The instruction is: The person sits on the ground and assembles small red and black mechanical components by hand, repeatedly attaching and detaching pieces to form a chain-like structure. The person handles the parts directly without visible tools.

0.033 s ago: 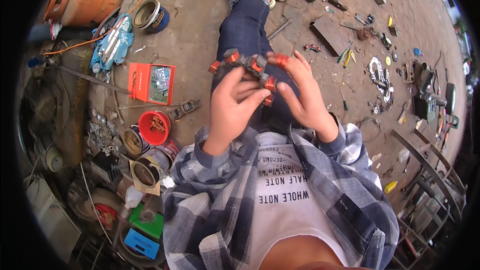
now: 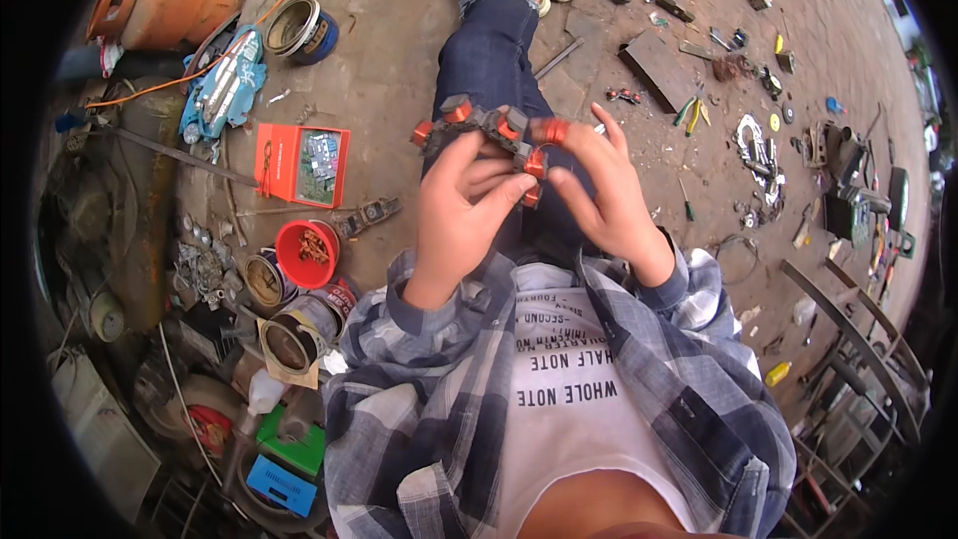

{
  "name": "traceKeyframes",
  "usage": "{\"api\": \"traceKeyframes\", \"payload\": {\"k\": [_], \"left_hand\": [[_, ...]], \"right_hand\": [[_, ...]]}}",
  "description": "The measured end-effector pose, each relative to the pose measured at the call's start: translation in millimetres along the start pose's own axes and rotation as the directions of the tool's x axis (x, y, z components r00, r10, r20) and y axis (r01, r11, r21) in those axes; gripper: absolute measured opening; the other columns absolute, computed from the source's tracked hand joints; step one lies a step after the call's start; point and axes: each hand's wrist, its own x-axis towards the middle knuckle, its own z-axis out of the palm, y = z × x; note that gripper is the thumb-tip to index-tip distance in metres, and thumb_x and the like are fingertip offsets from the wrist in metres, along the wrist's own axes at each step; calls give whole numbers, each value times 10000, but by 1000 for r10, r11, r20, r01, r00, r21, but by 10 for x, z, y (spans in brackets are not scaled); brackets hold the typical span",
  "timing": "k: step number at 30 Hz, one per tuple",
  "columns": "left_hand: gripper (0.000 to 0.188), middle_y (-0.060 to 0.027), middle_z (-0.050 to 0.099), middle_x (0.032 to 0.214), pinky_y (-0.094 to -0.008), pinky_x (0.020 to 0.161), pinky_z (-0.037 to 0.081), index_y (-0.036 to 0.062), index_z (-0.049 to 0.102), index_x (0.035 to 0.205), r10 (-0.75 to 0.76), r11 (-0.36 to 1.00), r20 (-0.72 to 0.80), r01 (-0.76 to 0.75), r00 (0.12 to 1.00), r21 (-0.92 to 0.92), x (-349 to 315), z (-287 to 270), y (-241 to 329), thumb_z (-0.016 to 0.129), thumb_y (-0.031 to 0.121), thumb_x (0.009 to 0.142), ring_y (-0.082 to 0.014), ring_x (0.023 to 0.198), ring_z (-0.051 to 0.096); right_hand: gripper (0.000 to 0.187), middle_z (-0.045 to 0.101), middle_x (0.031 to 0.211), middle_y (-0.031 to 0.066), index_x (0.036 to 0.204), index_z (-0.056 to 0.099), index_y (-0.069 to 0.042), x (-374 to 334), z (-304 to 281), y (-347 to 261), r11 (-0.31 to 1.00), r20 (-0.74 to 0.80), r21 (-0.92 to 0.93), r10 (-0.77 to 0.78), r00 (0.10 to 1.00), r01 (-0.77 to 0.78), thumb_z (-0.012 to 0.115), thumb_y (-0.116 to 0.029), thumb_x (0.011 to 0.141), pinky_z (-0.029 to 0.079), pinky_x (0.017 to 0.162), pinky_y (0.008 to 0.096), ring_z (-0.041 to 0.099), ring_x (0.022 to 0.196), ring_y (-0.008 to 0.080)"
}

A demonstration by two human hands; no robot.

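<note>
My left hand is closed around what looks like a small motor stator, a dark jointed ring with several reddish-orange wire coils. It holds the ring over my thighs, thumb and fingers pinching its near edge beside one coil. My right hand is close on the right, its thumb apart from the index finger and the outer fingers pointing up. A smeared orange-red patch covers its index fingertip; I cannot make out whether this is a coil or loose wire. A small pale spot shows between its fingers.
At left are a red bucket with copper-coloured scraps, an open red box with a circuit board, paint cans and an orange gas cylinder. Pliers, a dark metal block, a screwdriver and loose parts lie at right.
The stator has shifted slightly left in my left hand. The smeared orange-red patch at my right index finger has moved a little left and down.
</note>
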Motion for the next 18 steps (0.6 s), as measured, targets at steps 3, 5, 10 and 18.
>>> {"api": "traceKeyframes", "payload": {"k": [3, 5, 10, 18], "left_hand": [[310, -93, 600, 1012, -257, 770, 540, -58, 512, 1134, 8, 997, -65, -3, 998, 76, 12, -73, -34, 619, -84, 844, -171, 950, 638], [379, -105, 621, 1017, -264, 775, 544, -59, 510, 1187, 35, 995, -92, -25, 995, 102, 12, -67, -60, 634, -82, 829, -173, 922, 653], [433, -130, 632, 1039, -287, 788, 553, -60, 511, 1206, 26, 968, -16, -21, 1000, 251, 9, 13, -93, 667, -66, 802, -201, 923, 677], [449, -149, 618, 1092, -312, 843, 534, -72, 454, 1257, -32, 974, 122, 58, 992, -219, -31, -52, 38, 619, -89, 841, -213, 987, 638]], "right_hand": [[162, 650, 838, 69, 923, 619, -46, -84, -14, 12, 994, 79, -112, -8, 997, 17, 684, -101, 785, 330, 1038, 498, 622, 785, 246], [88, 624, 692, 37, 790, 620, -48, -74, -58, -50, 997, 99, 71, 13, 995, -20, 695, -93, 779, 346, 1019, 467, 600, 661, 213], [137, 667, 801, 36, 812, 598, -38, -32, -148, -36, 711, 125, 657, 224, 966, -250, 597, -141, 903, 390, 960, 363, 594, 755, 122], [211, 639, 776, 46, 820, 612, -11, -160, -124, 326, 625, 266, 585, 454, 850, -517, 571, -181, 938, 433, 766, 275, 570, 761, 120]]}}
